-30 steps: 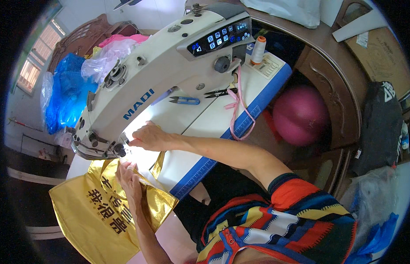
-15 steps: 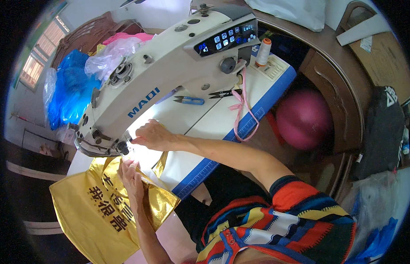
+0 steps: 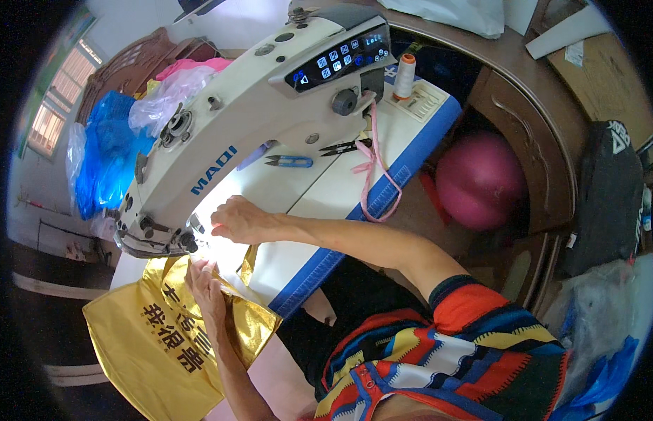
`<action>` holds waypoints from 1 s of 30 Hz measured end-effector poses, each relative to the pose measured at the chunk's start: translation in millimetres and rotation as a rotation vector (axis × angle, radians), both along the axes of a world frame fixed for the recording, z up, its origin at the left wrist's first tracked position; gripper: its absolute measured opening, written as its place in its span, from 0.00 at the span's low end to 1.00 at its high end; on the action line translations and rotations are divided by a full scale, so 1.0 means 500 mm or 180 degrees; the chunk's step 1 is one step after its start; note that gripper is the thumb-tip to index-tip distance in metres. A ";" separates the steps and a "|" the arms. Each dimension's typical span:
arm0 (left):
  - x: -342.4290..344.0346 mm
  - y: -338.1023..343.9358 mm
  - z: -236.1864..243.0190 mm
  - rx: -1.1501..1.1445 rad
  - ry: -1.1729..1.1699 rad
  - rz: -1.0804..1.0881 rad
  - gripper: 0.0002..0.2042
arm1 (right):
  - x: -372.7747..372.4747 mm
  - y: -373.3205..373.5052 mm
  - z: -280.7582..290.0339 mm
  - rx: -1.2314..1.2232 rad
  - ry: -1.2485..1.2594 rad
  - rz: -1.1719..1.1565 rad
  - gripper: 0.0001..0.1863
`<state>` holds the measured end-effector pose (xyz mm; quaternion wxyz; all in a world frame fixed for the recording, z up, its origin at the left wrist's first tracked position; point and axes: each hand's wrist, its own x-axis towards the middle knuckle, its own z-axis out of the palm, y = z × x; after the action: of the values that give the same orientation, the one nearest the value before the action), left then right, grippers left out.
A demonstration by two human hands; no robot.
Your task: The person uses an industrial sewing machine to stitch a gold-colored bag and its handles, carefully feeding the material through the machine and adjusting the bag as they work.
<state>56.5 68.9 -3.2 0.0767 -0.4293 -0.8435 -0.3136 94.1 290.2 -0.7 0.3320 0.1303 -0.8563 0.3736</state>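
Head view: fingertips of the left hand [image 3: 209,289] close together and slightly bent, laid on a shiny gold cloth [image 3: 140,344] on the near side of the needle end of a sewing machine [image 3: 221,133]; cannot tell whether pinching or only pressing. Fingers of the right hand [image 3: 242,219] curled into a loose fist just right of that end, tips washed out by glare; cannot tell what, if anything, between them. Under the right wrist, a narrow gold strip [image 3: 248,265] on the white worktop [image 3: 284,263]. Main part of the gold cloth, dark lettering facing up, spread at the worktop's left end and falling past its blue front edge. Arching above, the pale body of the machine, with a lit panel [image 3: 340,59] toward the worktop's right end. Beyond the right forearm, blue snips [image 3: 290,161]; nearer the right end, black snips [image 3: 344,148]. Just beside those, a knotted pink ribbon [image 3: 369,166], looped across the front edge. Near the right end, an upright cone of white thread [image 3: 404,78] beside a cream plate [image 3: 422,105]. Farther out, past the front edge, a pink ball [image 3: 481,180]; on the machine's far side, heaped blue plastic [image 3: 109,151].
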 end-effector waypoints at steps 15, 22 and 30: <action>0.013 0.010 0.018 0.0289 -0.0382 -0.0176 0.16 | 0.013 -0.001 -0.011 -0.0358 -0.0067 -0.0005 0.09; 0.012 0.010 0.014 0.0210 -0.0606 0.0224 0.16 | 0.003 -0.004 0.002 -0.0179 -0.0101 -0.0099 0.10; 0.011 0.010 0.022 0.0062 -0.0131 -0.0152 0.16 | -0.013 -0.005 -0.008 0.0031 -0.0329 -0.0268 0.16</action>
<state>61.9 73.9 8.0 0.0560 -0.4420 -0.8313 -0.3323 87.5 287.9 -4.9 0.3022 0.0763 -0.8788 0.3614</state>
